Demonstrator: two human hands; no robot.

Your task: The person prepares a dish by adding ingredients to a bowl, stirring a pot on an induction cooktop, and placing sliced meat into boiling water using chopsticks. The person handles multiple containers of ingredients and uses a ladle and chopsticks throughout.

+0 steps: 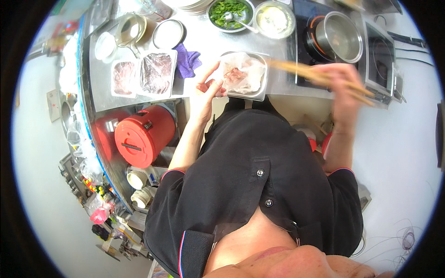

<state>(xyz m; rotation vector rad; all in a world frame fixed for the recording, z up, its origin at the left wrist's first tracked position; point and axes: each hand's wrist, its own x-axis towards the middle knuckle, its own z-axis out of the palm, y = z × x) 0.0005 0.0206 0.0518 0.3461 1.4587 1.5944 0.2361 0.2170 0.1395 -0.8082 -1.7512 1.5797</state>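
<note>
My right hand [339,83], blurred, grips a pair of long wooden chopsticks [295,67] whose tips point left, near the right side of a metal tray [265,80]. In that tray lies crumpled translucent plastic film [252,69] with some pinkish meat [235,75] on it. My left hand [210,85] is at the tray's left edge, fingers spread and partly curled; whether it touches the film cannot be told. To its left are a purple cloth [187,62] and two film-covered trays of meat, one larger [156,73] and one smaller [123,77].
A steel pot [340,37] holding liquid stands on an induction cooker [302,41] at right. Behind the tray are a bowl of chopped greens [222,10] with a spoon and a tub of pale food [274,19]. A red lidded container [146,135] sits below the counter at left.
</note>
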